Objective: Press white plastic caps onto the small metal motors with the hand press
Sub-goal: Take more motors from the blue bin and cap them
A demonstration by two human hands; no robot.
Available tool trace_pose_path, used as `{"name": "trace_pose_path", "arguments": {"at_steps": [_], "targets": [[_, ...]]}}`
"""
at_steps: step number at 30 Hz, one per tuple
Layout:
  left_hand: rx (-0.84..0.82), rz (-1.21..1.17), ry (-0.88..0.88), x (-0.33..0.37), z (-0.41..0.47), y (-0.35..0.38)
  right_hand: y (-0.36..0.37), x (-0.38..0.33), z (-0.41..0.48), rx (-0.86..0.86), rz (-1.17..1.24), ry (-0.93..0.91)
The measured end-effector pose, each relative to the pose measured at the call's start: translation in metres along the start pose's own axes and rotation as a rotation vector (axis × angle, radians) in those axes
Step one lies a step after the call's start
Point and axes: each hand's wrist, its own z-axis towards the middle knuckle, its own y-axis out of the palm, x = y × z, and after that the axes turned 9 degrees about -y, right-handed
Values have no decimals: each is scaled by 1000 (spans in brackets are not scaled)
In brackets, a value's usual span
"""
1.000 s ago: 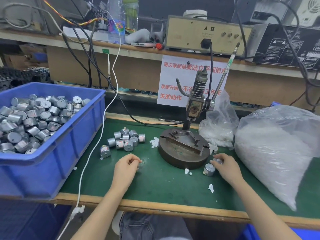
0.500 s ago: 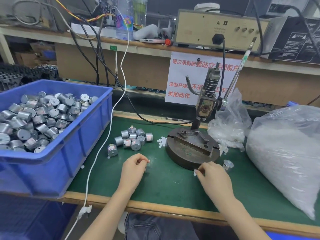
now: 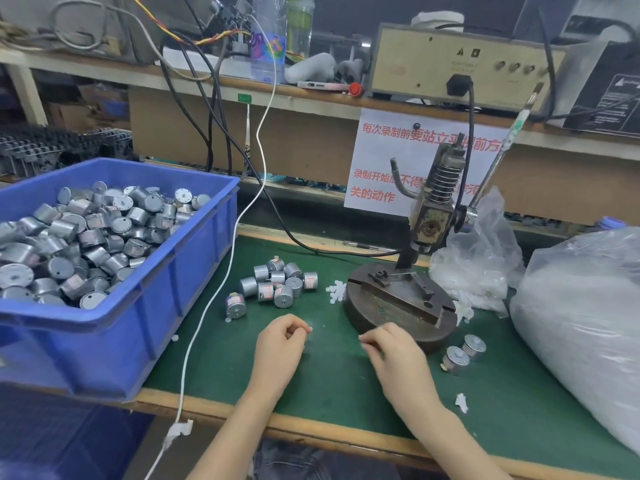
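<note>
The hand press (image 3: 431, 216) stands on a round metal base (image 3: 388, 315) at the middle right of the green mat, and its seat holds nothing. A cluster of small metal motors (image 3: 277, 284) lies left of the base, with a small heap of white caps (image 3: 336, 291) beside them. Two more motors (image 3: 462, 353) sit just right of the base front. My left hand (image 3: 278, 346) rests on the mat with curled fingers pinching something small and whitish. My right hand (image 3: 393, 353) is in front of the base, fingertips pinched together on what seems to be a white cap.
A blue bin (image 3: 121, 318) full of motors overhangs the table's left front edge. A white cable (image 3: 207, 306) runs down beside it. Two clear bags of white caps (image 3: 581, 306) (image 3: 478, 265) fill the right side. The press lever (image 3: 502, 157) slants up to the right.
My right hand left the motors at the right of the base, passed the loose caps in front of it, and moved left toward my left hand. The left hand stayed put.
</note>
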Motion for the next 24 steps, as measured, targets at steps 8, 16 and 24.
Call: {"name": "trace_pose_path", "arguments": {"at_steps": [8, 16, 24], "targets": [[269, -130, -12, 0, 2, -5, 50, -32, 51, -88, 172, -175], [229, -147, -20, -3, 6, -4, 56, -25, 40, -187, 143, -220], [263, -56, 28, -1, 1, -1, 60, -37, 87, -19, 246, -75]]}}
